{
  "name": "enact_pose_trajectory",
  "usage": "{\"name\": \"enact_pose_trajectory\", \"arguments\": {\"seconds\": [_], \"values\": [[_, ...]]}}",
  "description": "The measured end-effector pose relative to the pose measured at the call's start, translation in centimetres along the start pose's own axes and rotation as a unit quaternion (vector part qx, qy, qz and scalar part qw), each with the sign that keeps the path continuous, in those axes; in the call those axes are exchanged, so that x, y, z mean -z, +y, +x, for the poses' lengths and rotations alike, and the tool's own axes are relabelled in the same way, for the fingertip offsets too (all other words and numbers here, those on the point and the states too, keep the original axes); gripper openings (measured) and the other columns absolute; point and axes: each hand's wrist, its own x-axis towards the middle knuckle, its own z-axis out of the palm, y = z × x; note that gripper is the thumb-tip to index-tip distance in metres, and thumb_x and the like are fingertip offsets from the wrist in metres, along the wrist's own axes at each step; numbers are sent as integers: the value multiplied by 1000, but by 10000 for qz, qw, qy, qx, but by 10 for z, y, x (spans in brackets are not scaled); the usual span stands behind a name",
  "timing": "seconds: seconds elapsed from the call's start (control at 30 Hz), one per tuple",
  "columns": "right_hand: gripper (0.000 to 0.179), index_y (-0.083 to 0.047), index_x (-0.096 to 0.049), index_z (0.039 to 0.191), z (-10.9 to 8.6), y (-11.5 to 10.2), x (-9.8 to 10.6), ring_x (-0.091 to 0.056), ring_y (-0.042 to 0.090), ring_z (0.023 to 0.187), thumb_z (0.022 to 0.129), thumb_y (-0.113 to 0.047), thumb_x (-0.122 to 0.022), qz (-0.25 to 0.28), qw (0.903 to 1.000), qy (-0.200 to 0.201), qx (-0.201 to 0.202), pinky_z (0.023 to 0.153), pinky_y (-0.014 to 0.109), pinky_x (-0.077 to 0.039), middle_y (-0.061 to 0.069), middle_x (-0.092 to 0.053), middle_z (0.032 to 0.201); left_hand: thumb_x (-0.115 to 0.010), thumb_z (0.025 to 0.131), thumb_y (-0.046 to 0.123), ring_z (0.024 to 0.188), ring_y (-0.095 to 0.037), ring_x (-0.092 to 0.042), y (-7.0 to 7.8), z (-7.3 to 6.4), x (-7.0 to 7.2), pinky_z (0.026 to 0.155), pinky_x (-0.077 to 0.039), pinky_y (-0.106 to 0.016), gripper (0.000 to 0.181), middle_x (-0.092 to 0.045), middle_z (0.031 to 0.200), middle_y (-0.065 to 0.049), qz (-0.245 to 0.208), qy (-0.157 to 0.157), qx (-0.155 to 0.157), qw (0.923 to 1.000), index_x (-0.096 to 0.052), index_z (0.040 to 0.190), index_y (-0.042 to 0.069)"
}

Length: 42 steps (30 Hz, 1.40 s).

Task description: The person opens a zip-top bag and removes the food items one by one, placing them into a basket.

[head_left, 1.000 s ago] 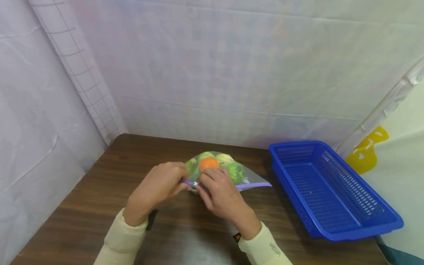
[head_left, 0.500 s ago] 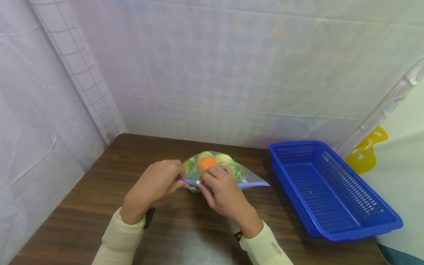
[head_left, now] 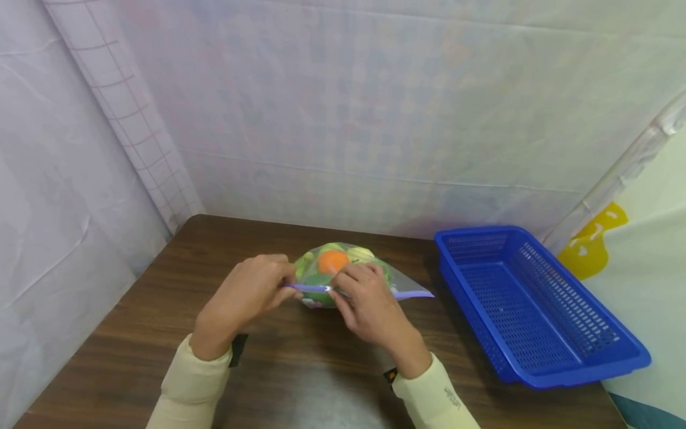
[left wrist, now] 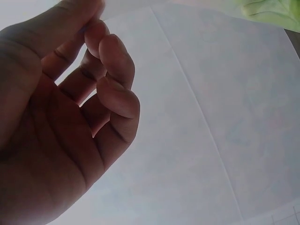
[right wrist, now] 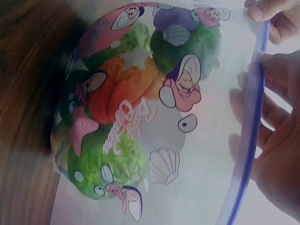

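The clear bag [head_left: 404, 282] rests on the table [head_left: 155, 304]; its long purple zip [head_left: 311, 288] runs left to right along the near side. The left hand [head_left: 254, 289] pinches its left end; the right hand [head_left: 370, 304] pinches near its middle.

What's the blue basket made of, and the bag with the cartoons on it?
The basket looks like hard, slightly shiny plastic: it's stiff, with neat rows of holes. The bag is probably thin, smooth plastic, because you can see through it.

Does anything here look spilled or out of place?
Nothing stands out: the produce lies inside the clear bag, the left hand and right hand pinch its purple strip, and the blue basket stands upright.
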Motion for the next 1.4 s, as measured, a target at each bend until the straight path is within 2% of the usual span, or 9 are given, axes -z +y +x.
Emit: {"name": "enact_pose_trajectory", "arguments": {"seconds": [0.5, 0.7, 1.0, 1.4], "values": [[6, -19, -68, 94, -4, 13, 7, -63, 15, 98, 93, -23, -72, 36, 9991, -206, -363, 92, 46, -44, -6, -68, 100, -88, 75, 28, 64, -7, -48, -7, -1, -1, 57, -46, -28, 23, -57, 74, 8, 118, 121, 173, 9997, -69, 74, 15], [6, -19, -67, 93, -6, 19, 10, -61, 16, 95, 92, -21, -73, 15, 9988, -195, -459, 91, 48, -44, -5, -66, 97, -88, 76, 28, 64, -7, -50, -11, -1, 0, 57, -47, -28, 25, -58, 73, 7, 140, 141, 221, 9996, -67, 74, 14], [6, -18, -68, 92, -8, 26, 15, -59, 17, 86, 93, -22, -72, 26, 9977, -198, -655, 94, 51, -43, -5, -67, 96, -87, 77, 28, 64, -9, -50, -14, -1, 2, 58, -47, -30, 23, -60, 75, 6, 89, 12, 386, 9992, -69, 77, 13], [5, -18, -68, 93, -13, 38, 20, -61, 17, 88, 92, -19, -73, -58, 9969, -80, -774, 92, 50, -42, -5, -65, 93, -87, 79, 25, 63, -11, -50, -19, -1, 4, 57, -46, -31, 23, -59, 73, 5, 106, 144, 445, 9988, -68, 75, 13]]}}
